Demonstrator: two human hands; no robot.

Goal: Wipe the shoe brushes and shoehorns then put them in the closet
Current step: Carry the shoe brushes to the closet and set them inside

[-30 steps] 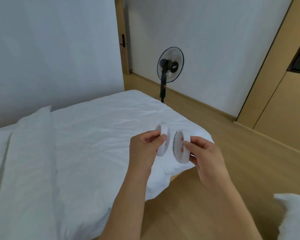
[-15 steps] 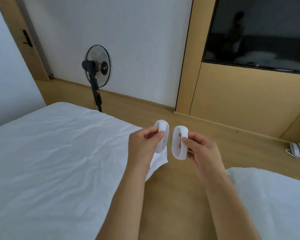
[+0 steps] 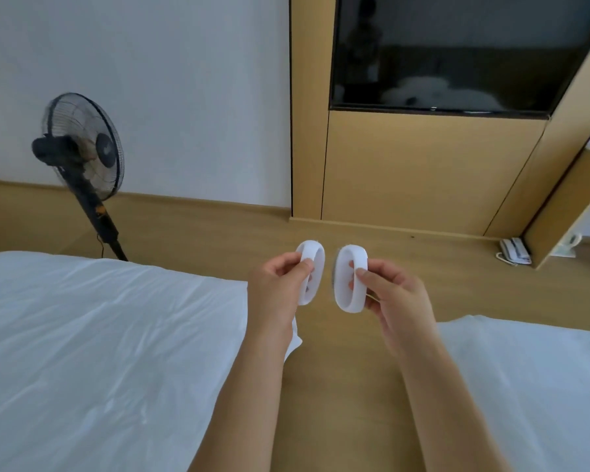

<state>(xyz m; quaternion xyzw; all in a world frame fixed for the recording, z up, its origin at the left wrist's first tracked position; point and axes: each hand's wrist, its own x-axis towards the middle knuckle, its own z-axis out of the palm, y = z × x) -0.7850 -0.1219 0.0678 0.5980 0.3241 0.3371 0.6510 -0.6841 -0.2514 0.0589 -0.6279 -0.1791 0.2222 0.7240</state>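
1. Up front in the head view, the left hand (image 3: 280, 287) and the right hand (image 3: 394, 298) are held out side by side above a strip of wooden floor (image 3: 338, 396) between two beds.
2. Each hand grips one white oval shoe brush: the left brush (image 3: 310, 267) is pinched between thumb and fingers at its upper rim, and the right brush (image 3: 351, 279) is pinched the same way, with fingertips showing through its open middle.
3. Both brushes stand on edge, facing each other, close together but not touching; a faint grey fringe shows along the inner side of the right one.
4. A small piece of white cloth (image 3: 295, 338) hangs below the left hand; how it is held cannot be told.
5. The left bed (image 3: 99, 352), covered in a white sheet, fills the lower left, and the corner of the right bed (image 3: 532, 386) fills the lower right.
6. A black standing fan (image 3: 82, 158) is on the floor beyond the left bed, near a white wall (image 3: 184, 80).
7. A dark television (image 3: 457, 52) is set into a wooden wall panel (image 3: 423, 172) straight ahead.
8. A white telephone (image 3: 514, 251) lies on the floor at the foot of the panelling on the right.
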